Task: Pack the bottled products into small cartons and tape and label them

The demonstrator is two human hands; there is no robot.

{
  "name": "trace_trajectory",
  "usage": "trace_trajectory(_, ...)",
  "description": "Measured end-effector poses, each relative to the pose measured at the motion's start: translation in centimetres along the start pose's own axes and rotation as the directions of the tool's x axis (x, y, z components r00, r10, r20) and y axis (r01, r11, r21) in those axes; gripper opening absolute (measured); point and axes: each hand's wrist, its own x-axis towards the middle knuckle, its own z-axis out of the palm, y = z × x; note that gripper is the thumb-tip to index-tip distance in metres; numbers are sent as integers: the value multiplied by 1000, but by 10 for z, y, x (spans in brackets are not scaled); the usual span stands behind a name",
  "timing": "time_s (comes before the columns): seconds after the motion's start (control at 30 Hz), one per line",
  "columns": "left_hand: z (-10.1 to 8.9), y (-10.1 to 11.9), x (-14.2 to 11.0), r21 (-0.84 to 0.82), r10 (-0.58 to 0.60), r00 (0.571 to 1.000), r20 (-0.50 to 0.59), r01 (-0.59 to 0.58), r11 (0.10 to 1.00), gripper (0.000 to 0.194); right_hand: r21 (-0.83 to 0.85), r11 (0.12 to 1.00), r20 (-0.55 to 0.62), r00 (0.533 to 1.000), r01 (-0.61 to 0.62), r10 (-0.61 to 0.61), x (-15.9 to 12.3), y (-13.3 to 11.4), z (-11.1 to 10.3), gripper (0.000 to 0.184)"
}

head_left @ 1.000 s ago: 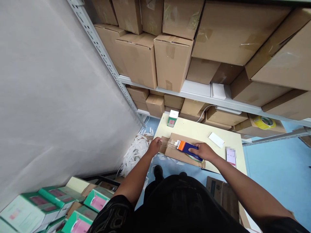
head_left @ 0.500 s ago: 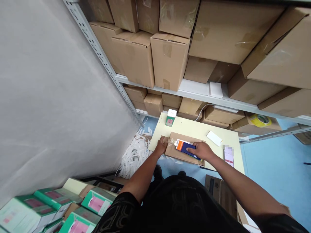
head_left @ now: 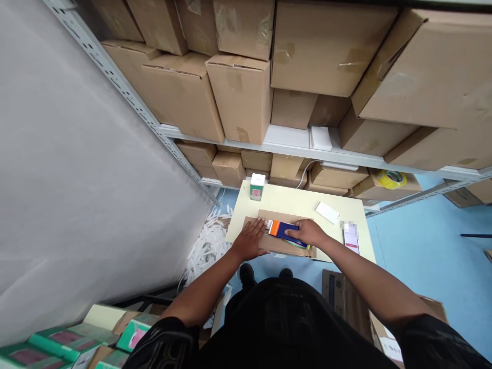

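A flat cardboard box (head_left: 286, 248) lies on the pale yellow table, near its front edge. My right hand (head_left: 308, 232) is closed round a blue and orange tape dispenser (head_left: 282, 229) held over the middle of the box. Part of a roll shows under the dispenser's near side. Flat on the box's left end lies my left hand (head_left: 250, 239), fingers stretched out and nothing gripped. Its fingertips are close to the dispenser's front end, where a bit of clear tape shows.
On the table (head_left: 277, 197) are a small green and white box (head_left: 257, 187), a white box (head_left: 327, 212) and a phone (head_left: 350, 238). Shelves behind hold cardboard boxes (head_left: 238, 97) and a yellow tape roll (head_left: 391, 179). White strips (head_left: 207, 241) litter the floor at left.
My left hand has gone from holding the box's left end to lying flat on top of it. The dispenser now sits close to that hand's fingers. The camera view has shifted.
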Motion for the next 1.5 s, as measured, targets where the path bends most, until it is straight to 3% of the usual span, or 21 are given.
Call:
trace_trajectory(0.2, -2, -1, -1, 100, -12, 1000, 23, 10, 995, 111, 168, 986, 55, 999, -10, 1, -12, 28, -15, 47)
trace_trajectory(0.3, -5, -3, -3, 130, -13, 999, 33, 9, 991, 109, 218, 974, 57, 997, -58, 47, -29, 67, -26, 50)
trace_trajectory(0.37, -6, -6, -4, 148, -15, 999, 32, 10, 989, 109, 191, 976, 37, 994, -105, 100, -45, 102, -32, 54)
trace_trajectory(0.5, -5, -9, -3, 172, 13, 1000, 28, -17, 985, 110, 299, 931, 80, 977, -211, 195, -82, 172, -33, 57)
trace_trajectory(0.67, 0, -3, 2, 174, 41, 999, 7, -42, 984, 110, 359, 897, 119, 966, -257, 230, -110, 215, -21, 59)
trace_trajectory(0.9, -2, 0, 5, 128, 15, 1000, 27, -18, 992, 108, 265, 924, 102, 961, -277, 259, -97, 231, -9, 59)
trace_trajectory(1.07, -1, 0, 6, 81, 8, 1000, 29, -11, 997, 109, 165, 956, 110, 967, -244, 228, -61, 221, 7, 58)
trace_trajectory(1.17, 1, 0, 6, 84, 10, 999, 37, -13, 996, 110, 185, 950, 156, 962, -252, 225, -35, 210, 10, 58)
trace_trajectory(1.33, 5, 4, 7, 80, -3, 1000, 28, 1, 997, 111, 100, 890, 274, 872, -445, 405, -8, 188, 22, 53)
trace_trajectory(1.4, 6, 5, 6, 79, -9, 1000, 20, 8, 997, 112, 101, 858, 279, 843, -503, 461, -11, 182, 38, 48)
trace_trajectory(1.5, 5, 5, 5, 64, -7, 1000, 26, 6, 998, 113, 238, 805, 270, 833, -543, 482, -32, 185, 63, 48)
